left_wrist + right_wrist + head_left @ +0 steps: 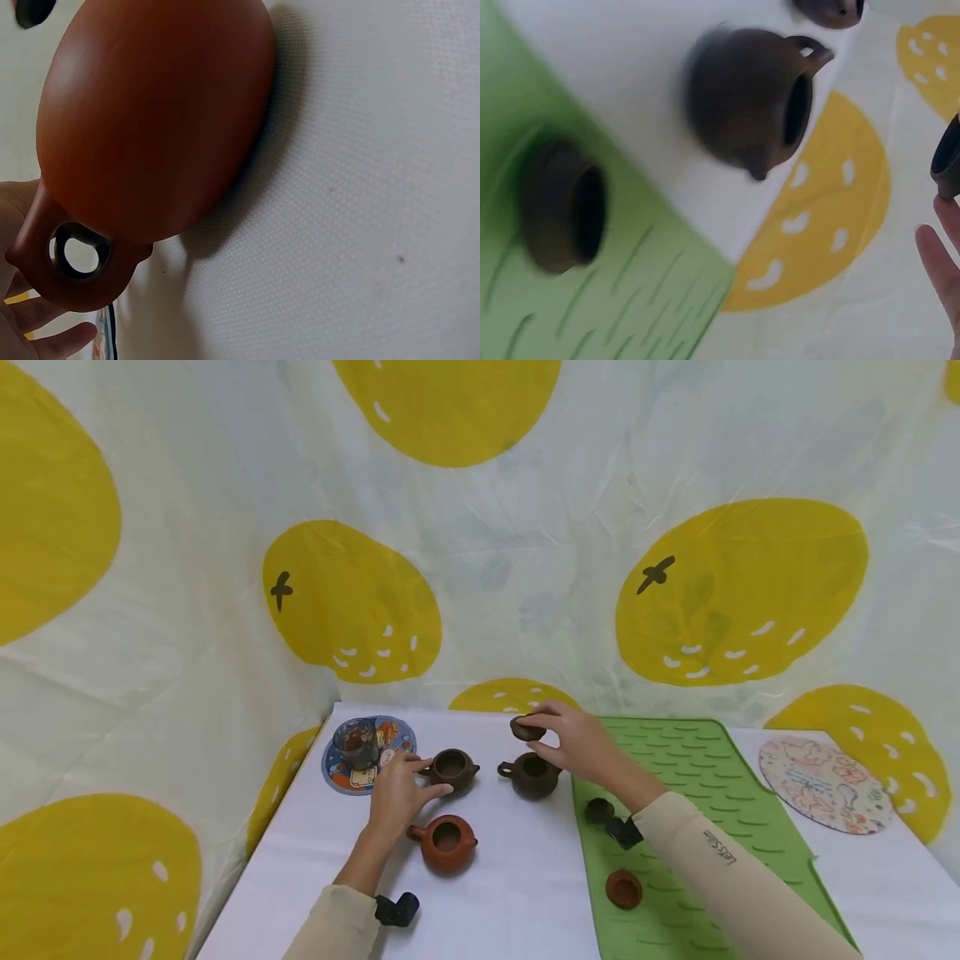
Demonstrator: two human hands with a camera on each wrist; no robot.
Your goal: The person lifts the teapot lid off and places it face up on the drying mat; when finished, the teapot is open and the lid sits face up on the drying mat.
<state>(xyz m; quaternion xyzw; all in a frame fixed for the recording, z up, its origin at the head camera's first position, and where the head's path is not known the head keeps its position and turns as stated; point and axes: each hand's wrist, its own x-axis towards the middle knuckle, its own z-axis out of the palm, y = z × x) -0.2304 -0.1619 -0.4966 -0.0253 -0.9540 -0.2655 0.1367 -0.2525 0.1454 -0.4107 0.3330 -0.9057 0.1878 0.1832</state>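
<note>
In the head view my right hand pinches a small dark brown cup above a dark brown teapot with no lid. The right wrist view catches only the edge of that cup and some fingertips. My left hand is at the handle side of another lidless dark brown teapot, its thumb stretched along the near side. Whether its fingers touch the handle I cannot tell. Nearer to me stands a reddish-brown teapot, which fills much of the left wrist view.
On a green mat at right lie a dark cup and a reddish-brown cup. A glass stands on a round blue coaster at far left. A patterned round mat lies at right. Fruit-print curtains enclose the table.
</note>
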